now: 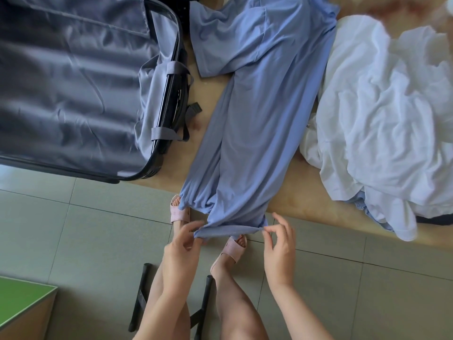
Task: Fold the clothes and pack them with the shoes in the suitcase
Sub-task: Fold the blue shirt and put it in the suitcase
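A long light-blue garment (252,133) lies stretched along the wooden table (304,192), and its near end hangs over the front edge. My left hand (182,249) pinches the left corner of that hanging hem. My right hand (279,244) pinches the right corner between thumb and forefinger, holding the hem taut between the two hands. An open suitcase (73,89) with grey lining and elastic straps lies at the left of the table. A crumpled pile of white clothes (382,114) lies at the right. No loose shoes are visible.
My feet in pink slippers (180,214) stand on the tiled floor under the table's edge. Black chair legs (139,303) sit near my knees. A green-topped piece of furniture (22,300) is at the lower left. A dark item pokes out beneath the white pile.
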{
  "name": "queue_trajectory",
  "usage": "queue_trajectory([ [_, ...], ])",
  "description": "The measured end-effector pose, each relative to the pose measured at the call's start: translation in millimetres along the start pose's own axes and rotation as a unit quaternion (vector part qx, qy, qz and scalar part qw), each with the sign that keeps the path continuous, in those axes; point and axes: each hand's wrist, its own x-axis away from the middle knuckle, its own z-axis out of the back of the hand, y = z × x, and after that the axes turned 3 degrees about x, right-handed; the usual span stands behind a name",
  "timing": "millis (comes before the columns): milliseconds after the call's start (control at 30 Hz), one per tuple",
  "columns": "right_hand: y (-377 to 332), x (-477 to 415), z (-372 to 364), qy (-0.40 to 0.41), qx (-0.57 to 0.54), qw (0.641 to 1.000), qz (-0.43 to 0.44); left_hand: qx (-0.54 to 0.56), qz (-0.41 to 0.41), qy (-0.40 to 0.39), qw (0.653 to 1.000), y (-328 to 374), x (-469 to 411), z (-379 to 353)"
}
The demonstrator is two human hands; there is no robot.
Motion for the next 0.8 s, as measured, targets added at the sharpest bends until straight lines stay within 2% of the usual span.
queue_trajectory([
  [133,-15,23,32,0.011,-0.026,0.994,0.108,-0.015,0.06,0.068,0.996,-2,-2,5],
  [200,-21,34,42,0.015,-0.028,0.991,0.131,-0.018,0.079,0.093,0.992,-2,-2,7],
  [267,-21,45,45,0.009,-0.025,0.995,0.1,-0.01,0.086,0.112,0.99,-5,-2,8],
  [400,-13,71,38,-0.065,-0.012,0.992,-0.104,-0.04,0.105,0.11,0.988,-9,1,10],
  [500,-6,81,33,-0.127,-0.002,0.975,-0.184,-0.079,0.095,0.094,0.988,-9,2,11],
  [667,-10,77,29,-0.122,0.058,0.979,-0.152,-0.123,0.044,0.054,0.99,-13,-4,16],
  [733,-7,76,27,-0.17,0.077,0.968,-0.17,-0.161,0.02,0.021,0.987,-20,-9,19],
  [800,-4,68,26,-0.251,0.09,0.945,-0.187,-0.203,-0.009,-0.03,0.979,-28,-16,24],
])
